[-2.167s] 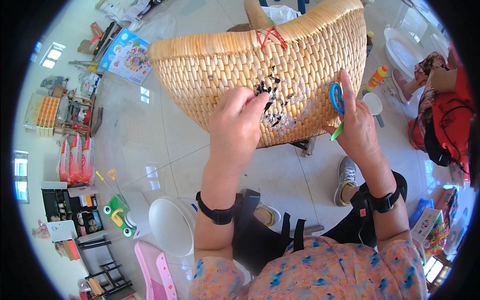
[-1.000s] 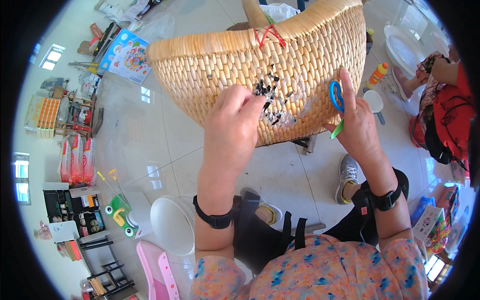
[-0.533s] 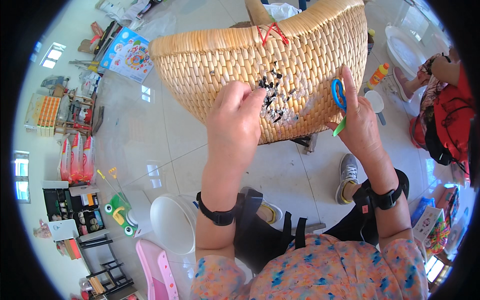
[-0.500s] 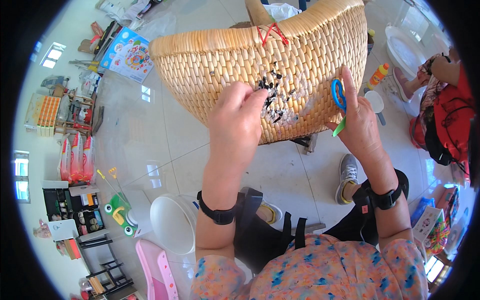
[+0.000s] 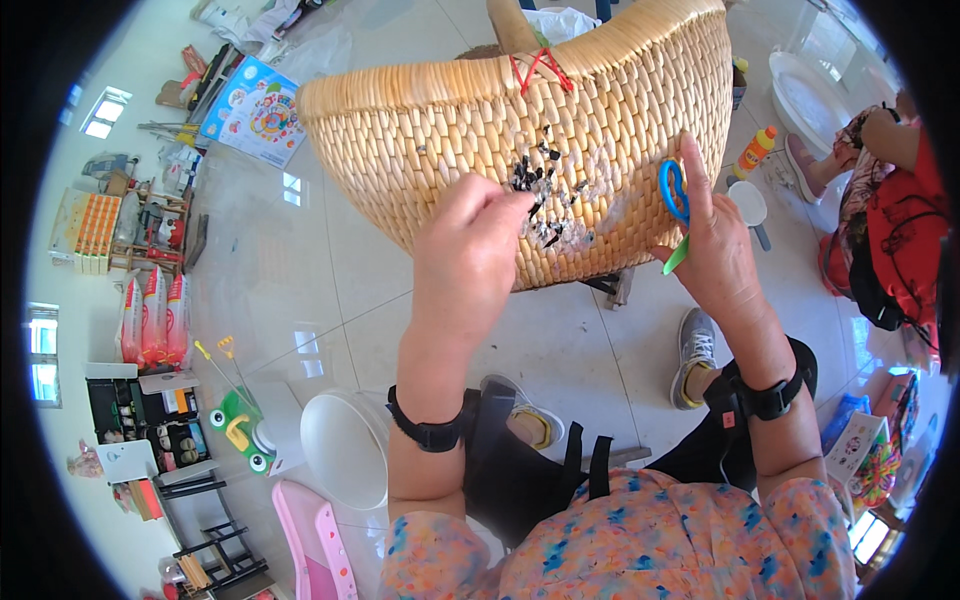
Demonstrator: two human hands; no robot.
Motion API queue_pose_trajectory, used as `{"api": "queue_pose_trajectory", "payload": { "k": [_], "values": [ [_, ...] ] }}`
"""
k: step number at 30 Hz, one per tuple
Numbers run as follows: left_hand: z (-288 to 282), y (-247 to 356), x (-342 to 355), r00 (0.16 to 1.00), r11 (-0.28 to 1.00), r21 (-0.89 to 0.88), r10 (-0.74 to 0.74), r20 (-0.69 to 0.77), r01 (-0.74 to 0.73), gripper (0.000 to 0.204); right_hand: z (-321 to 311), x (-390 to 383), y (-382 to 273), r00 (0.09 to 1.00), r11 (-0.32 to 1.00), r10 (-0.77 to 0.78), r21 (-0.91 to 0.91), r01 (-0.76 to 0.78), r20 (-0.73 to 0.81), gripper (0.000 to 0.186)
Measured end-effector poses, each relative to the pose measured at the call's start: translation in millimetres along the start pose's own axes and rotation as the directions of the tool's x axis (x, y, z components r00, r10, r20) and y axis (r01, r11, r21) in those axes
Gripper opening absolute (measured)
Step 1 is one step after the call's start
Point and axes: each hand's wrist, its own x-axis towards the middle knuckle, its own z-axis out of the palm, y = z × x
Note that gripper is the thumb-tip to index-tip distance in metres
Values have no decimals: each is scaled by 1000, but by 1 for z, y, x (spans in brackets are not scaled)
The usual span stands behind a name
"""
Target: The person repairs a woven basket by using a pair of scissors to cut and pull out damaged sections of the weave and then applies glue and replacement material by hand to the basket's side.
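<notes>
A large woven basket [image 5: 620, 140] is tilted with its outer wall facing me, its pale thick rim at the top. Red cord [image 5: 540, 72] crosses in a zigzag just below that rim. Stuck on the weave are black scraps [image 5: 532, 176] and whitish fluff. My left hand [image 5: 470, 240] is closed in a pinch beside these scraps; whatever its fingertips hold is hidden. Against the basket's right side rests my right hand [image 5: 715, 235], index finger stretched upward. It holds what look like scissors [image 5: 673, 190], with a blue loop and a green tip.
A white bucket [image 5: 345, 450] and a pink plastic tub [image 5: 310, 540] stand lower left, near a green frog-faced toy [image 5: 240, 430]. At right are an orange bottle [image 5: 757, 150], a white basin [image 5: 810, 95] and another person in red [image 5: 900, 230]. Shelves line the left wall.
My left hand has shifted slightly left and stays pinched by the black scraps. The basket has tipped a touch. My right hand is nearly still.
</notes>
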Motion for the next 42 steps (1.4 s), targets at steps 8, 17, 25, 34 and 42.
{"api": "queue_pose_trajectory", "payload": {
  "k": [8,17,25,34,42],
  "values": [
    [5,-3,-6,995,999,-34,43,95,-40,15,0,0,0,1000,1000,4,-12,-4,-5,126],
    [5,-2,-7,998,998,30,60,15,-60,18,2,-1,2,999,1000,-30,-3,30,-43,126],
    [3,-3,-7,997,998,37,50,59,-52,18,0,1,1,999,1000,32,-2,-32,8,127],
    [7,-7,1,987,985,174,41,-158,-13,15,-1,2,-1,1000,1000,15,7,-15,9,125],
    [-1,-3,-3,999,997,81,24,-35,-21,14,-1,0,-1,1000,999,-18,26,19,-25,125]
  ]
}}
